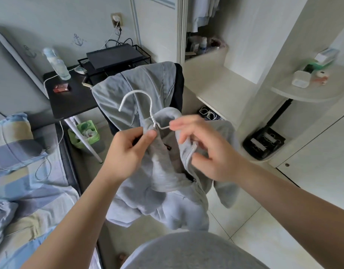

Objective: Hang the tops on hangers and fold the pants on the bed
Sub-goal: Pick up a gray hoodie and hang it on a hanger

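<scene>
Head view, single frame; person stands beside the bed [37,193], which fills the lower left of the frame.

Grey hooded top [159,171] sits at centre frame, held up between both hands; its body and sleeves hang down toward the tiled floor. White wire hanger [151,111] is inside the top; hook and twisted neck stick up out of the collar, just above the hands; one bare shoulder wire shows to the right of the neck.

Left hand [132,150]: closed on the top; thumb and fingers pinch the collar fabric right at the base of the hanger neck.

Right hand [204,150]: motion-blurred; fingers half curled over the zipper edge of the top, index tip next to the bare shoulder wire; cannot tell whether it actually grips the fabric or only touches it.

Behind the top, centre frame: a second grey garment [128,88] draped over a dark chair back [178,84].

Upper left: black desk [74,100] carrying a clear bottle [56,63]; green bin [84,134] on the floor below it.
</scene>
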